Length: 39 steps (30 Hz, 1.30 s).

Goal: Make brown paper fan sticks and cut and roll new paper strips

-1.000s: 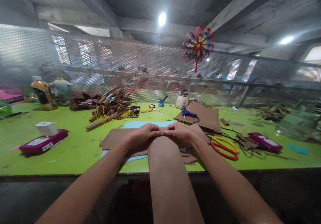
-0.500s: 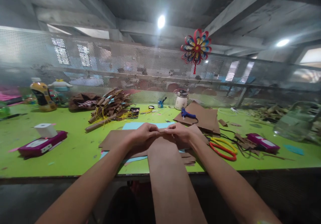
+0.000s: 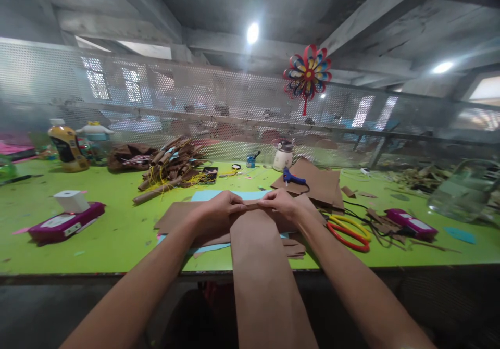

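Observation:
A long strip of brown kraft paper [image 3: 261,271] runs from the tabletop toward me and hangs past the front edge. My left hand [image 3: 224,207] pinches the left part of its far end, which looks folded or rolled over. On the right part of that same end, my right hand [image 3: 280,203] is closed with thumb and fingertips together. Beneath lie more brown paper sheets [image 3: 175,216] and light blue paper [image 3: 203,196]. Yellow- and red-handled scissors [image 3: 349,233] rest to the right of my right hand, blades partly hidden.
Behind my right hand, a blue glue gun [image 3: 294,177] lies on brown sheets [image 3: 324,187]. Purple power strips [image 3: 66,224] sit left and right. Rolled brown paper pieces [image 3: 167,169] are heaped at back left. A glass jug [image 3: 461,192] stands at far right.
My hands have shifted very slightly at the strip's far end, the fingers still pinching it. The strip's near part has swung a little to the left.

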Each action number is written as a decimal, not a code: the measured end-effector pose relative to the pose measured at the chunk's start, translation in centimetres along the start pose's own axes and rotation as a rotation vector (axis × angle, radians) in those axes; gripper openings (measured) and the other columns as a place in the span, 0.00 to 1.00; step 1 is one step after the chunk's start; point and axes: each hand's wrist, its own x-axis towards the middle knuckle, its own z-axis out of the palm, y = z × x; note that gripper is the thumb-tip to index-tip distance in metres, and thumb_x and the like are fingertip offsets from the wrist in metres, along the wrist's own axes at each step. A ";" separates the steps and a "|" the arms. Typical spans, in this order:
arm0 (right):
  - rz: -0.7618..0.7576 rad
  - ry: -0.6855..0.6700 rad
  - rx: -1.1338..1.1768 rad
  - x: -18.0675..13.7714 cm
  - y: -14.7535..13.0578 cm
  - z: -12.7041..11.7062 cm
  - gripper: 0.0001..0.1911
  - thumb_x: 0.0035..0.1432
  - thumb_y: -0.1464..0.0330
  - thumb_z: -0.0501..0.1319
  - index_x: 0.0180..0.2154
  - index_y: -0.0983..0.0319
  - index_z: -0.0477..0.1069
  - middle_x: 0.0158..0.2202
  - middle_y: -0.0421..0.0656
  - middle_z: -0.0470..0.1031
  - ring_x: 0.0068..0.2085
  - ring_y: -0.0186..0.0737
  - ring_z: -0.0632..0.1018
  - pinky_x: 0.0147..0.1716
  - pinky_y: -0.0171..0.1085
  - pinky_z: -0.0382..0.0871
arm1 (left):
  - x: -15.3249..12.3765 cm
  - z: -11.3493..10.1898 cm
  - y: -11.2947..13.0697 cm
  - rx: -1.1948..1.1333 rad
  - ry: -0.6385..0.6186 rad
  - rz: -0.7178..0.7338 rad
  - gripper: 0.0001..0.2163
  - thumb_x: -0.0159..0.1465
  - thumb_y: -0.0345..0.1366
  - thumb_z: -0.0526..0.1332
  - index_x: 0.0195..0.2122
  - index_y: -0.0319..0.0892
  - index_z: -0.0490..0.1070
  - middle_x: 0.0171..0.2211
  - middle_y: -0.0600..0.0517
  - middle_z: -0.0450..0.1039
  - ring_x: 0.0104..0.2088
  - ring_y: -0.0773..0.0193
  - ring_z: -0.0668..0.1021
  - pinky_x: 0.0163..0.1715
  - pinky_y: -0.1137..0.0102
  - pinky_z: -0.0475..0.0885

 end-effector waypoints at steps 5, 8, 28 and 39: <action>-0.103 -0.160 -0.268 -0.8 -1.5 -0.1 0.15 0.53 0.60 0.60 0.23 0.65 0.72 0.18 0.37 0.66 0.22 0.31 0.63 0.23 0.32 0.54 | 0.7 -0.5 -1.0 0.150 -0.008 0.057 0.13 0.57 0.42 0.57 0.20 0.39 0.66 0.18 0.57 0.55 0.21 0.71 0.56 0.21 0.72 0.50; -0.185 -0.191 -0.394 -1.3 -2.6 0.4 0.15 0.55 0.60 0.57 0.32 0.64 0.76 0.26 0.40 0.73 0.27 0.33 0.67 0.29 0.32 0.59 | 0.9 -0.4 -1.3 0.139 -0.009 0.052 0.13 0.57 0.43 0.57 0.21 0.39 0.65 0.18 0.57 0.54 0.21 0.71 0.56 0.21 0.72 0.51; -0.230 -0.245 -0.507 -0.6 -1.6 -0.1 0.20 0.58 0.56 0.54 0.23 0.64 0.64 0.21 0.36 0.60 0.25 0.30 0.59 0.26 0.31 0.53 | 0.7 -1.8 -1.9 0.124 -0.120 0.053 0.18 0.60 0.49 0.54 0.21 0.39 0.65 0.18 0.57 0.56 0.20 0.71 0.58 0.21 0.73 0.52; -0.154 -0.281 -0.500 -0.5 -1.0 -1.0 0.17 0.59 0.58 0.54 0.23 0.62 0.62 0.16 0.34 0.62 0.21 0.29 0.63 0.24 0.31 0.55 | 0.8 -1.5 -1.6 0.270 0.026 0.054 0.12 0.58 0.42 0.55 0.26 0.39 0.70 0.21 0.55 0.64 0.23 0.69 0.65 0.22 0.75 0.56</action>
